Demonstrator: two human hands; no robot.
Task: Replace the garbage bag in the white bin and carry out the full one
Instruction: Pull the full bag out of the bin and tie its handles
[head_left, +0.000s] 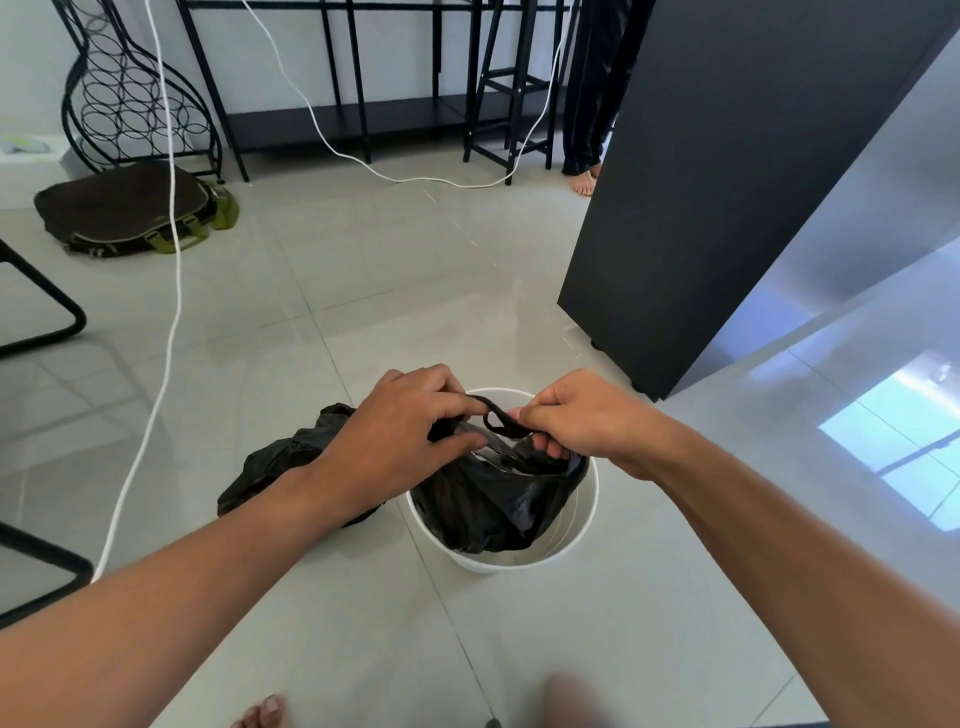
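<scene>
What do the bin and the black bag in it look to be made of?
White bin: likely smooth plastic, thin even rim, slight sheen. Black bag: thin glossy plastic film, crumpled, with shiny highlights; left hand and right hand pinch its twisted handles.

I have only one view, a wide-angle camera worn on the head, looking forward and steeply down from standing height. It sits close over the white bin (524, 556) on the tiled floor (363, 291), with both forearms reaching in from the bottom edge and toes at the lower margin. Farther up the frame it takes in the black shelving (353, 119) by the far wall.
</scene>
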